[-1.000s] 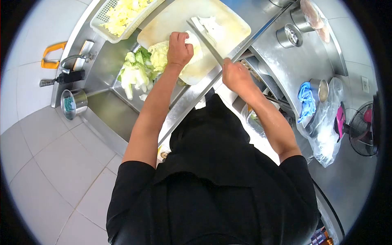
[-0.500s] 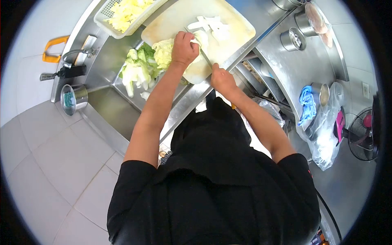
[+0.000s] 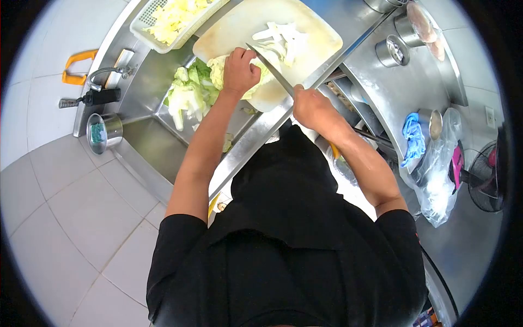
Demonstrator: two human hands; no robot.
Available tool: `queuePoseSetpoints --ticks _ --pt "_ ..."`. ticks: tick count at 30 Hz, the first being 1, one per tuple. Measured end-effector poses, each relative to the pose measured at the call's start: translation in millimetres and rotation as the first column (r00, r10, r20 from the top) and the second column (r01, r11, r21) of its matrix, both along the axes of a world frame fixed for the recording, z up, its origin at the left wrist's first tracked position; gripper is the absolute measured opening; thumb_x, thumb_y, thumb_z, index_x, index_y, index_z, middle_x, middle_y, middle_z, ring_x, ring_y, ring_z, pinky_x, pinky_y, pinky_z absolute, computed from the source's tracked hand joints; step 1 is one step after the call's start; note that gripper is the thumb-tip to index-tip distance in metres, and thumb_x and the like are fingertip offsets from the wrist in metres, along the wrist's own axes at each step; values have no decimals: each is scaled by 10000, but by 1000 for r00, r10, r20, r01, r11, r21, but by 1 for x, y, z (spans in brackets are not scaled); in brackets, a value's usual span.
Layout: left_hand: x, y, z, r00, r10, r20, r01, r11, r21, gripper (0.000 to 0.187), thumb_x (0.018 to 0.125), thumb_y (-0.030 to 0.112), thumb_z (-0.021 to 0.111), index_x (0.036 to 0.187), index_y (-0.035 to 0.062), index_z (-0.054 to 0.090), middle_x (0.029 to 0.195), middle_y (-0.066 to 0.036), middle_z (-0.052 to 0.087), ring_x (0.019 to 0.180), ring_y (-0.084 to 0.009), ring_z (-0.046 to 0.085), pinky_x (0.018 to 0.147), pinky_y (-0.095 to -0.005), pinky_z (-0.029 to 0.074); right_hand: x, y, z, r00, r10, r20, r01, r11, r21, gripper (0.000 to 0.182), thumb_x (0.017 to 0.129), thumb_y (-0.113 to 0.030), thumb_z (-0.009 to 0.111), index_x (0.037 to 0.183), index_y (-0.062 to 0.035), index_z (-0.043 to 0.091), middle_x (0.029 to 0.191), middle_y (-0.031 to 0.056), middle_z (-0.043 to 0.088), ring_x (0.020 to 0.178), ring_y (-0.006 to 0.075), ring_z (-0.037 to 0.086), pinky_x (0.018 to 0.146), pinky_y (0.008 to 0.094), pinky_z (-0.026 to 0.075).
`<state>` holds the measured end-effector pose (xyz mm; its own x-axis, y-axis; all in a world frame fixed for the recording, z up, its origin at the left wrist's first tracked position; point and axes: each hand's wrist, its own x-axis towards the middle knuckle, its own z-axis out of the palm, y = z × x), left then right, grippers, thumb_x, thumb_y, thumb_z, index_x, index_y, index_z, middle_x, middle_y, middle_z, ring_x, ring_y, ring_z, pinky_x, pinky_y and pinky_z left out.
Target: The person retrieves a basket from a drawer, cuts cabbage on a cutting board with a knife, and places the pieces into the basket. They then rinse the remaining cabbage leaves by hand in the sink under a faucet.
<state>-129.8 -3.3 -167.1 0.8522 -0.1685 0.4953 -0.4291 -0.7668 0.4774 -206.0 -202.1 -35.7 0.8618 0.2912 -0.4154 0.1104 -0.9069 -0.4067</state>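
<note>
Pale grey tiles (image 3: 76, 218) around a stainless-steel sink (image 3: 152, 141), with a rounded off-white cutting board (image 3: 229, 32) set across one end. To the right, a stainless-steel worktop (image 3: 376, 82) with a crumpled blue cloth (image 3: 414, 143) on it. Grips a long steel-bladed knife (image 3: 279, 78) in the right hand (image 3: 313, 106), wrapped tightly around the handle. Holds down a pale yellow-green leafy cabbage (image 3: 216, 71) on the board's lower-left part, with the left hand (image 3: 239, 71) bunched and clamped over it. Slants the blade between cabbage and a loose heap of white cut strips (image 3: 289, 38). Compared with half a second ago, sets the right hand farther from the left, bares more of the blade, and shows added slices on the heap's near side. Loose green-and-white leaves (image 3: 185, 101) in the sink, near a white plastic basket (image 3: 194, 28) of chopped yellow leaves (image 3: 171, 23).
</note>
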Motion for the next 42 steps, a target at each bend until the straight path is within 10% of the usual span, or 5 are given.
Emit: queuePoseSetpoints --ticks 11,22,27,34,42 --pt "-4 11 -16 1000 -20 24 23 990 -139 236 673 14 497 869 72 613 907 -101 576 837 -320 551 745 -415 463 10 14 -108 998 -42 53 41 999 31 193 805 -56 441 926 65 529 834 296 625 823 443 626 742 502 502" --pt "0 6 -13 994 105 -10 -105 984 -146 96 654 -19 513 720 50 508 785 -127 474 790 -336 473 697 -436 413 14 37 -17 998 43 -47 -41 998 39 181 798 -86 475 895 65 496 856 313 613 851 444 614 726 517 487" --pt "12 10 -6 994 108 10 -105 981 -164 84 643 -9 534 702 49 528 754 -123 499 756 -343 493 708 -423 417 8 49 -108 992 -73 105 61 992 113 204 809 -64 429 957 67 481 798 294 621 787 461 618 710 527 497" --pt "-31 63 -8 948 294 -118 -304 950 -74 376 724 132 589 1088 38 583 1151 -252 454 1049 -378 445 906 -466 368 8 37 -128 994 -41 98 24 986 165 210 832 -88 400 955 46 503 806 286 625 782 455 623 710 520 502" --pt "-15 -17 -25 925 379 -25 -375 903 -210 420 717 113 552 1120 -4 539 1034 -224 454 979 -377 437 871 -464 373 46 -12 -119 996 -36 77 29 995 94 231 886 -196 431 944 20 490 800 279 619 801 446 611 744 526 473"
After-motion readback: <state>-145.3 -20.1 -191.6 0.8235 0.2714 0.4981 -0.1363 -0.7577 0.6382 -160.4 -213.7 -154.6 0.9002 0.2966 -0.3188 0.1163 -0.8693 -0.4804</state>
